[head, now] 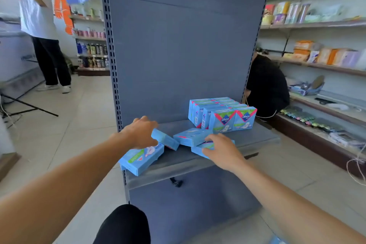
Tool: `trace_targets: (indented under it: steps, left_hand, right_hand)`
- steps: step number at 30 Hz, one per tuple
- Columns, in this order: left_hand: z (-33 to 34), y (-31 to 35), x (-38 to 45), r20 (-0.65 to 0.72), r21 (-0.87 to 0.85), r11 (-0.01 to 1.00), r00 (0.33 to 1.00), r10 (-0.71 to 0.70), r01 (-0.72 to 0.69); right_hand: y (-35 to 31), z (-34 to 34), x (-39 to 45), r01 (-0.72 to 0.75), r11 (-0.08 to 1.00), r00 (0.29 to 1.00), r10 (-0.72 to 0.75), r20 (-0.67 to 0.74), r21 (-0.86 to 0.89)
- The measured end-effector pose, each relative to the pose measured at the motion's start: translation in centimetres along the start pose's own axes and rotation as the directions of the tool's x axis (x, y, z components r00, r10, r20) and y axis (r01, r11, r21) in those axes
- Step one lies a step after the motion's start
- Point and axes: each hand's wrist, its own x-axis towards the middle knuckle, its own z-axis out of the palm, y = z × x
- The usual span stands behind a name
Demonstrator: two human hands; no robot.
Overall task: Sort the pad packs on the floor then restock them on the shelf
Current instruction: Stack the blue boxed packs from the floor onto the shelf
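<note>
Restocking's halfway: neat row of packs (222, 114) stands back-right on the shelf (257, 136). Left hand (141, 131) pinches a tilted pack (165, 139), long axis pointing right-forward; right hand (221, 149) lies flat, fingers relaxed, on another loose pack (200, 149), nearer that row.

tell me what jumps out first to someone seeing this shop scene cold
Two bare arms reach in from below to a grey shelf, where loose blue pad packs lie scattered at the front. The left hand grips a tilted pack, and the right hand rests on another pack. Behind them, at the shelf's back right, upright blue packs stand in tidy rows.
</note>
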Motion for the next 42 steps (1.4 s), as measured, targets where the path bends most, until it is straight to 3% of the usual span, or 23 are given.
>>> trace_targets:
  steps: [7, 13, 16, 19, 20, 22, 24, 26, 28, 31, 34, 36, 37, 40, 42]
  left_hand:
    - [2.2, -1.9, 2.0, 0.006, -0.109, 0.994, 1.000, -0.005, 0.006]
    - [2.2, -1.4, 3.6, -0.195, -0.161, 0.982, 0.978, 0.068, -0.100]
    - [1.1, -1.3, 4.2, -0.335, -0.150, 0.974, 0.936, 0.111, -0.169]
    - [-0.2, -1.3, 4.3, -0.488, -0.136, 0.963, 0.862, 0.139, -0.232]
    - [-0.5, -1.2, 4.2, -0.542, -0.115, 0.960, 0.826, 0.156, -0.257]
    - [-0.8, -1.0, 3.9, -0.638, -0.080, 0.945, 0.745, 0.196, -0.317]
    - [-0.8, -0.6, 3.3, -0.687, -0.074, 0.919, 0.688, 0.233, -0.386]
    - [-0.4, -0.3, 2.8, -0.688, -0.055, 0.903, 0.672, 0.274, -0.426]
    - [0.0, -0.1, 2.4, -0.668, -0.071, 0.894, 0.687, 0.287, -0.443]
    - [0.0, -0.7, 2.1, -0.568, -0.252, 0.887, 0.801, 0.189, -0.388]
    - [-0.8, -0.9, 1.6, -0.448, -0.645, 0.699, 0.894, -0.019, -0.308]
    - [-1.6, -1.2, 1.4, -0.422, -0.773, 0.561, 0.900, -0.107, -0.296]
    - [-2.1, -1.3, 1.4, -0.427, -0.779, 0.551, 0.897, -0.117, -0.299]
    - [-3.5, -2.3, 1.4, -0.491, -0.612, 0.708, 0.871, 0.009, -0.352]
    - [-4.5, -2.4, 1.3, -0.458, -0.509, 0.780, 0.882, 0.113, -0.364]
  right_hand:
    - [-4.1, 2.7, 3.6, 0.180, 0.982, 0.984, -0.180, -0.003, -0.055]
    - [-5.1, 4.7, 5.0, 0.249, 0.968, 0.969, -0.249, 0.000, -0.021]
    - [-5.0, 3.9, 5.6, 0.217, 0.975, 0.974, -0.214, -0.076, 0.046]
    - [-5.3, 2.2, 6.6, 0.056, 0.946, 0.990, -0.012, -0.140, 0.318]
    - [-5.5, 1.7, 7.0, -0.034, 0.883, 0.990, 0.095, -0.107, 0.469]
    - [-6.0, 0.4, 7.2, -0.238, 0.584, 0.962, 0.251, 0.106, 0.776]
    - [-6.3, -0.4, 7.2, -0.351, 0.278, 0.931, 0.203, 0.302, 0.894]
    - [-6.4, -0.4, 6.9, -0.344, 0.145, 0.937, 0.110, 0.330, 0.928]
    - [-6.4, 0.2, 6.9, -0.295, 0.088, 0.954, 0.071, 0.290, 0.951]
    - [-6.5, 0.5, 6.8, -0.243, 0.073, 0.968, 0.085, 0.237, 0.967]
    - [-6.7, 0.3, 6.6, -0.190, 0.106, 0.979, 0.099, 0.179, 0.976]
    - [-7.1, 0.0, 6.4, -0.136, 0.263, 0.989, 0.092, 0.116, 0.955]
    - [-7.2, 0.0, 6.4, -0.105, 0.352, 0.994, 0.078, 0.083, 0.930]
    - [-8.1, -0.7, 5.7, -0.037, 0.504, 0.999, 0.026, 0.028, 0.863]
    - [-8.7, -1.1, 5.6, 0.024, 0.561, 0.998, -0.055, 0.008, 0.827]
